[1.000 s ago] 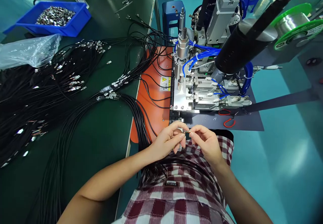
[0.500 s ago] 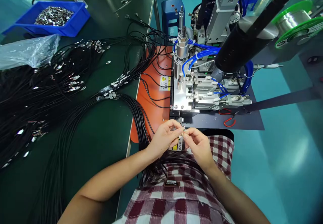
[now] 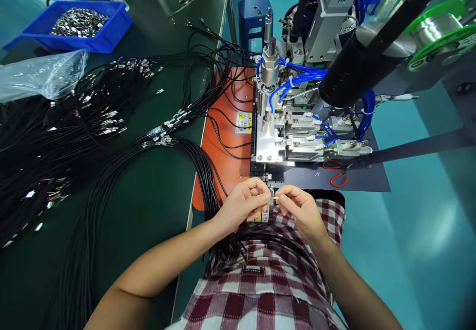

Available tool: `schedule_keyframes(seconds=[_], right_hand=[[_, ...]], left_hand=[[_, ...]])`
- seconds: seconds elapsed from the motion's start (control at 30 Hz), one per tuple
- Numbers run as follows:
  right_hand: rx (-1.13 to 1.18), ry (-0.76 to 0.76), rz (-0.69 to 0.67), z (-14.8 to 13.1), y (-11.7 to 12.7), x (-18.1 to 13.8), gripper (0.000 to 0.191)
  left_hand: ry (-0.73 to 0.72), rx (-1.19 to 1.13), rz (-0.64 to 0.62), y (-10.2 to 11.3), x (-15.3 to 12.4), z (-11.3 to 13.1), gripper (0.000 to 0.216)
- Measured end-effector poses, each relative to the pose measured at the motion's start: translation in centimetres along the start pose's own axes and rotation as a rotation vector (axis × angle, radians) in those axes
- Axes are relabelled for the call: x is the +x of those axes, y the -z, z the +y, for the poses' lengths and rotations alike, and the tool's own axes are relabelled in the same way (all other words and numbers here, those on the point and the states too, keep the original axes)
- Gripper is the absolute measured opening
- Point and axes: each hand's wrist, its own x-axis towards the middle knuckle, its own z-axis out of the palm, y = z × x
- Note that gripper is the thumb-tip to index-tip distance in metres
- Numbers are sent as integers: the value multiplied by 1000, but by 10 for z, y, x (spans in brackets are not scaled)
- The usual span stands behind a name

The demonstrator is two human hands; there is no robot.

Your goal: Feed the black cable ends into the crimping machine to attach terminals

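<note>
My left hand [image 3: 247, 201] is closed in a pinch at the front edge of the machine, around what looks like the end of a black cable. Thin coloured wires [image 3: 274, 197] bridge the small gap between the two hands. My right hand [image 3: 299, 208] pinches the other end of those wires between thumb and forefinger. The fingertips hide most of the cable end. A thick bundle of black cables [image 3: 203, 171] hangs over the table edge beside my left wrist. Just beyond both hands stands the machine [image 3: 266, 141] with its metal plate and cylinders.
On the green table [image 3: 148, 211] lie heaps of black cables with metal plugs [image 3: 107, 122]. A blue bin [image 3: 115, 27] holds small metal parts. Red-handled pliers [image 3: 339, 179] rest right of the machine, below a green solder-wire spool [image 3: 441, 32]. A blue stool [image 3: 255, 13] stands behind.
My right hand has shifted slightly right, away from the left, widening the gap and showing the wires stretched straight between them. My left hand has barely moved.
</note>
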Motion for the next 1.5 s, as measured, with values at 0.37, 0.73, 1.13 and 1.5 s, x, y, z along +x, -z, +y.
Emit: schedule_keyframes(seconds=[0.37,0.73,1.13,1.5], right_hand=[[149,-42,-112,4,-3,-2,16],[244,-10,-175,9,-6,-3,16],[156,-12,-162,8,-4,-4,22],[-60,79,-61,4,3,0,21]], left_hand=[[27,6,-49,0,-2,4,24],[32,-29,-61,0,-2,5,24],[70,105,-104,1,-2,5,26],[70,186,102,-7,-1,3,26]])
